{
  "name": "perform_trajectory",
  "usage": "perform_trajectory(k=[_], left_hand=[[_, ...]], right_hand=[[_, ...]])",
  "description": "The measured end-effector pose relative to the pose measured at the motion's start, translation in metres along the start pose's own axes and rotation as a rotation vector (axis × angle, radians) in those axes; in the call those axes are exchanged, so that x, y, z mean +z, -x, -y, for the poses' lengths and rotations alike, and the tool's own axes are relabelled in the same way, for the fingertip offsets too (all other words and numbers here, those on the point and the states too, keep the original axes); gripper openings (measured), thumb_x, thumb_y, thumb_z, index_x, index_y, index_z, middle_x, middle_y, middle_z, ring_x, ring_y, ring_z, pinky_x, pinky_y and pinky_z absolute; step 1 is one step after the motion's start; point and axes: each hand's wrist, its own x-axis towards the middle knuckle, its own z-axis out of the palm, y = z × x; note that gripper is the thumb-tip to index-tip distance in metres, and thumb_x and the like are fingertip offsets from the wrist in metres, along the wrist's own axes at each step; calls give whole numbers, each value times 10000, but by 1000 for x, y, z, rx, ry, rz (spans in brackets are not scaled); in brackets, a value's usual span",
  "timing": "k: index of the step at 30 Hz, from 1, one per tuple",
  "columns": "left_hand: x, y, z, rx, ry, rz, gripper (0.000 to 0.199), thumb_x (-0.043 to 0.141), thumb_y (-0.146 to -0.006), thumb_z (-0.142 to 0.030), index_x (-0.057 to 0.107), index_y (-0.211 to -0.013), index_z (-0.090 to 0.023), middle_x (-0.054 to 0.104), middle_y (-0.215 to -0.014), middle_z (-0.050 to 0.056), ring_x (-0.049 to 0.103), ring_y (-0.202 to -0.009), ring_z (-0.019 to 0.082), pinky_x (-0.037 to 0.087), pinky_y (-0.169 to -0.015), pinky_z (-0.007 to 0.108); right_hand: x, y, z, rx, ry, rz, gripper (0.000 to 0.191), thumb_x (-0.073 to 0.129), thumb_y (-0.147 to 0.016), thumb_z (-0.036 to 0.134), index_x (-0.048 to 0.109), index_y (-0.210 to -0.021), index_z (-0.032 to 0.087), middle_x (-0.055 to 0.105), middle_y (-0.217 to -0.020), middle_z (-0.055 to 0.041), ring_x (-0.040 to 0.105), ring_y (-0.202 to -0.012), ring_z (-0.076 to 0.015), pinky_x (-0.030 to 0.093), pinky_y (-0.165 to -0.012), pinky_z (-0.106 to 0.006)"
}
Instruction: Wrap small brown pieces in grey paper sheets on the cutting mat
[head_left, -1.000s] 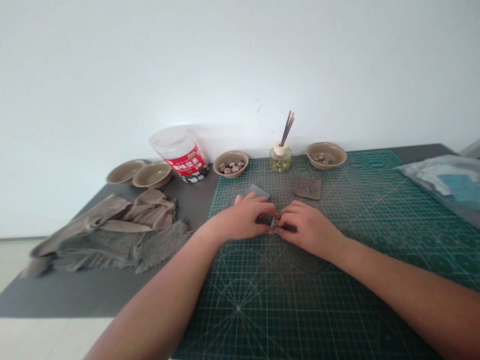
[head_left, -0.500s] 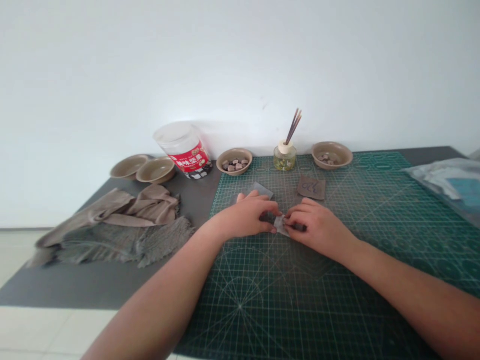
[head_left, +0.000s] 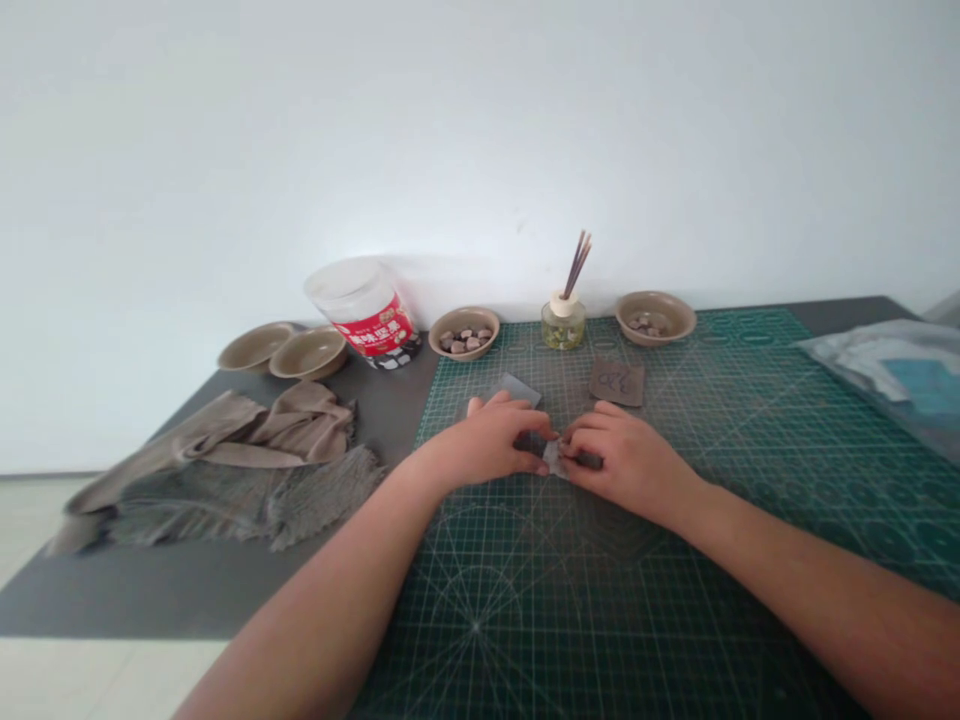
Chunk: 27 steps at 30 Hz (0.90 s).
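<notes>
My left hand [head_left: 491,437] lies on the cutting mat [head_left: 555,620], its thumb and index finger curved in a pinch at the left edge of a small grey piece of sandpaper [head_left: 553,457]. At the right side of that piece, my right hand [head_left: 622,450] has its thumb and fingers pressed together at the tips. Whatever sits in those right fingertips is small and mostly hidden. Behind the left hand lies a flat grey square [head_left: 520,388], partly covered. A brown square of sandpaper marked 320 [head_left: 617,382] lies beyond my right hand.
Along the wall stand a bowl of small stones [head_left: 465,333], a reed diffuser [head_left: 563,320], another bowl with a few stones [head_left: 655,318] and a tilted plastic jar [head_left: 367,315]. Two bowls [head_left: 309,352] and crumpled cloths [head_left: 247,460] lie left; a plastic bag [head_left: 892,370] is at right.
The whole view has shifted slightly, with things appearing a little lower and further left. Both hands keep their hold around the grey sandpaper, the right fingertips shifted only slightly.
</notes>
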Motion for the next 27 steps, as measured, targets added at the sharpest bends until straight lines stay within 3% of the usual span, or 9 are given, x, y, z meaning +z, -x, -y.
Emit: perform_trajectory(k=[27], left_hand=[[1, -2, 1, -28, -15, 27, 301, 717, -832, -462, 665, -1073, -289, 629, -999, 13, 485, -1067, 282, 301, -884, 415]], right_hand=[[0, -3, 0, 4, 59, -4, 135, 682, -906, 214, 679, -774, 187, 719, -860, -41, 545, -822, -201, 415, -826, -379]])
